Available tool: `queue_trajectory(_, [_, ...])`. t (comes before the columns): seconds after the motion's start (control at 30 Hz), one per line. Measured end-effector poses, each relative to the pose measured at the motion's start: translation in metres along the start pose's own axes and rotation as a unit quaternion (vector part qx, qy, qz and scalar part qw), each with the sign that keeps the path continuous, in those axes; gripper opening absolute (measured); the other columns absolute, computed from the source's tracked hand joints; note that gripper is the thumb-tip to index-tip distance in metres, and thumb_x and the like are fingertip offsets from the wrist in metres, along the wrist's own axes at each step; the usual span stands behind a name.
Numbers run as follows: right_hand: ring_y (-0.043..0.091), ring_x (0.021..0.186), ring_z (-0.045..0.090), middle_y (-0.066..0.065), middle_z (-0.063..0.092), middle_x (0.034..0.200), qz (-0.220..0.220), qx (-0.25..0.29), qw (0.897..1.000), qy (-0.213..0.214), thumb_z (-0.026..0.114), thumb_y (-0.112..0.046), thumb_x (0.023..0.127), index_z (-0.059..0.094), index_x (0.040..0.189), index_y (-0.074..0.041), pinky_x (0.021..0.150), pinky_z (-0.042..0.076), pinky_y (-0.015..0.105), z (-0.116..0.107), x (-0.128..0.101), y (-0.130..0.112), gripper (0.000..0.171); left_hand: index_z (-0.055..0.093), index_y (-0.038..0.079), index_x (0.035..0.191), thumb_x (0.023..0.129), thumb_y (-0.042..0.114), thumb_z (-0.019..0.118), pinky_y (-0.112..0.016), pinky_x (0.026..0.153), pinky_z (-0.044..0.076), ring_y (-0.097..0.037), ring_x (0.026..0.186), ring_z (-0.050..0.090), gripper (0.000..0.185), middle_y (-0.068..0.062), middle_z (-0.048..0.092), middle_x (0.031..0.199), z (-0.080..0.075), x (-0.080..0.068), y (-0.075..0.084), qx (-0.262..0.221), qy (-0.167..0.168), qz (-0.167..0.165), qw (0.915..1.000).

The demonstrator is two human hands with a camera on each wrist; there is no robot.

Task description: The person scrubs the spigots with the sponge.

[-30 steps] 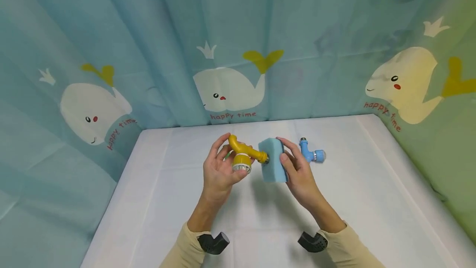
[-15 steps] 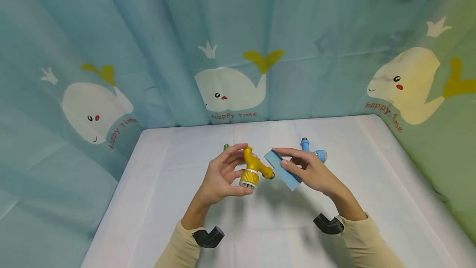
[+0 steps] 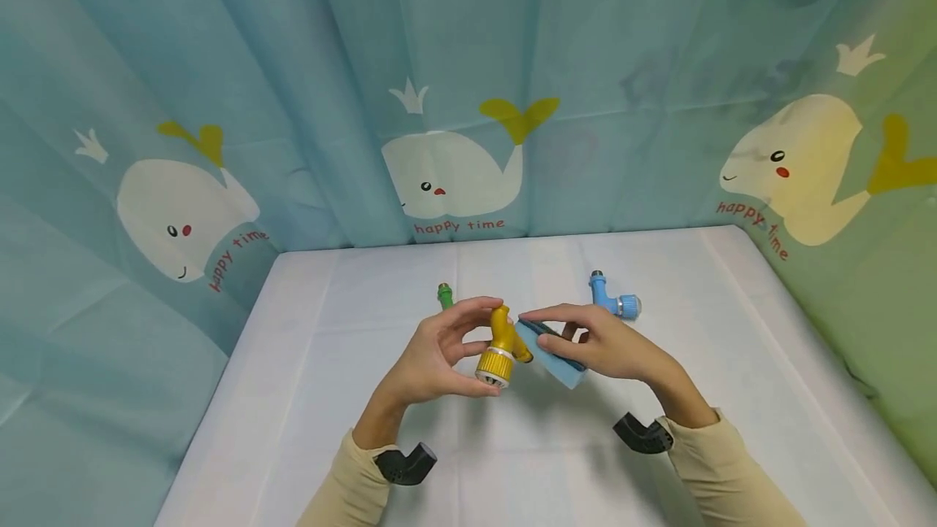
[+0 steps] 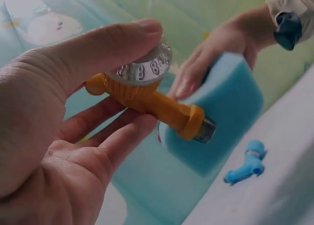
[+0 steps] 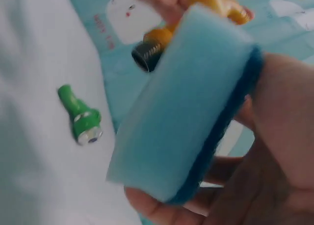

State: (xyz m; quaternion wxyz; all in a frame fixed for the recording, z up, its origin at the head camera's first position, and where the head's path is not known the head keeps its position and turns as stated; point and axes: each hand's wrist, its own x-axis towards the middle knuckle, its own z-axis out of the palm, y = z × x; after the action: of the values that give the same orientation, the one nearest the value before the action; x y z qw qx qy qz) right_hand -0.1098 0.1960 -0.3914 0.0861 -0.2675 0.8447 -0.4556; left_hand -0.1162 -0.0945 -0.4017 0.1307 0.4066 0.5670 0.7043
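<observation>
A yellow faucet (image 3: 503, 340) with a ribbed knob and silver cap is pinched between the thumb and fingers of my left hand (image 3: 442, 352). Its threaded metal end (image 4: 206, 131) points toward the sponge in the left wrist view. My right hand (image 3: 611, 340) grips a light blue sponge (image 3: 560, 364) with a darker scouring layer (image 5: 221, 132), which lies on the palm side. The sponge's soft face is turned to the faucet and sits close beside it. Part of the faucet is behind the sponge in the right wrist view.
A blue faucet (image 3: 611, 298) lies on the white table (image 3: 351, 397) behind my right hand. Beyond my left hand lies a green faucet (image 5: 82, 117), partly hidden in the head view. A blue curtain (image 3: 586, 63) with printed whales hangs behind the table.
Both hands have come lower and nearer the body. The faucet has turned so its knob points down, and the sponge has tilted from upright to slanted. Part of the green faucet has come into view.
</observation>
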Motion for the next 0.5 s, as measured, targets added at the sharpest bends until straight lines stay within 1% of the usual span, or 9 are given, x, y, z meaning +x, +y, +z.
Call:
queue_trajectory(0.07, [0.014, 0.081, 0.062, -0.002, 0.070, 0.122, 0.009, -0.010, 1.000, 0.018, 0.069, -0.027, 0.101, 0.066, 0.139, -0.024, 0.058, 0.053, 0.027, 0.002, -0.001, 0.000, 0.038, 0.038, -0.006, 0.150, 0.073, -0.013, 0.086, -0.048, 0.102, 0.052, -0.031, 0.134, 0.049, 0.091, -0.023, 0.042, 0.149, -0.001, 0.000, -0.002, -0.008, 0.001, -0.002, 1.0000])
queue_trajectory(0.17, [0.016, 0.080, 0.063, 0.000, 0.069, 0.124, 0.008, 0.001, 0.999, 0.047, 0.070, -0.024, 0.100, 0.065, 0.140, -0.024, 0.059, 0.055, 0.029, 0.006, -0.002, -0.001, 0.040, 0.037, -0.007, 0.151, 0.075, -0.008, 0.088, -0.047, 0.101, 0.053, -0.031, 0.132, 0.051, 0.091, -0.022, 0.046, 0.146, -0.002, 0.001, -0.005, -0.020, 0.022, -0.003, 0.9996])
queue_trajectory(0.23, [0.017, 0.085, 0.064, 0.001, 0.067, 0.128, -0.012, 0.001, 0.998, 0.060, 0.070, -0.021, 0.100, 0.063, 0.141, -0.023, 0.063, 0.056, 0.030, 0.009, -0.001, -0.002, 0.041, 0.037, -0.007, 0.151, 0.075, -0.004, 0.089, -0.046, 0.099, 0.055, -0.032, 0.130, 0.052, 0.092, -0.024, 0.048, 0.144, -0.003, 0.001, -0.007, -0.023, 0.043, -0.002, 0.9988])
queue_trajectory(0.3, [0.018, 0.093, 0.064, 0.003, 0.064, 0.134, -0.034, -0.025, 0.996, 0.083, 0.072, -0.020, 0.099, 0.063, 0.140, -0.022, 0.068, 0.057, 0.030, 0.014, 0.001, -0.003, 0.043, 0.039, -0.004, 0.151, 0.075, 0.000, 0.091, -0.045, 0.098, 0.055, -0.032, 0.128, 0.054, 0.092, -0.025, 0.050, 0.142, -0.003, 0.001, -0.009, -0.026, 0.073, -0.010, 0.9969])
queue_trajectory(0.37, [0.019, 0.100, 0.063, 0.006, 0.060, 0.140, -0.055, -0.059, 0.989, 0.122, 0.075, -0.018, 0.096, 0.063, 0.140, -0.021, 0.071, 0.057, 0.030, 0.019, 0.003, -0.004, 0.045, 0.041, 0.000, 0.151, 0.075, 0.003, 0.092, -0.044, 0.098, 0.056, -0.033, 0.127, 0.055, 0.092, -0.025, 0.050, 0.142, -0.002, 0.002, -0.011, -0.032, 0.110, -0.025, 0.9931])
queue_trajectory(0.4, [0.021, 0.104, 0.063, 0.008, 0.058, 0.142, -0.068, -0.074, 0.984, 0.147, 0.077, -0.016, 0.094, 0.063, 0.139, -0.020, 0.071, 0.057, 0.030, 0.022, 0.003, -0.005, 0.047, 0.042, 0.003, 0.151, 0.075, 0.004, 0.092, -0.042, 0.097, 0.056, -0.033, 0.125, 0.056, 0.091, -0.025, 0.051, 0.142, 0.000, 0.002, -0.012, -0.036, 0.129, -0.033, 0.9904])
queue_trajectory(0.43, [0.023, 0.108, 0.063, 0.011, 0.057, 0.143, -0.082, -0.087, 0.978, 0.169, 0.078, -0.014, 0.092, 0.064, 0.139, -0.019, 0.074, 0.059, 0.033, 0.025, 0.004, -0.007, 0.049, 0.043, 0.005, 0.151, 0.075, 0.005, 0.092, -0.042, 0.097, 0.057, -0.033, 0.124, 0.057, 0.090, -0.024, 0.052, 0.141, 0.001, 0.003, -0.014, -0.040, 0.148, -0.040, 0.9874])
queue_trajectory(0.5, [0.026, 0.106, 0.064, 0.015, 0.053, 0.146, -0.102, -0.118, 0.967, 0.199, 0.081, -0.014, 0.090, 0.064, 0.139, -0.019, 0.074, 0.061, 0.038, 0.032, 0.006, -0.011, 0.052, 0.044, 0.008, 0.151, 0.076, 0.005, 0.092, -0.041, 0.096, 0.057, -0.034, 0.123, 0.060, 0.089, -0.024, 0.053, 0.140, 0.004, 0.005, -0.016, -0.046, 0.181, -0.051, 0.9811])
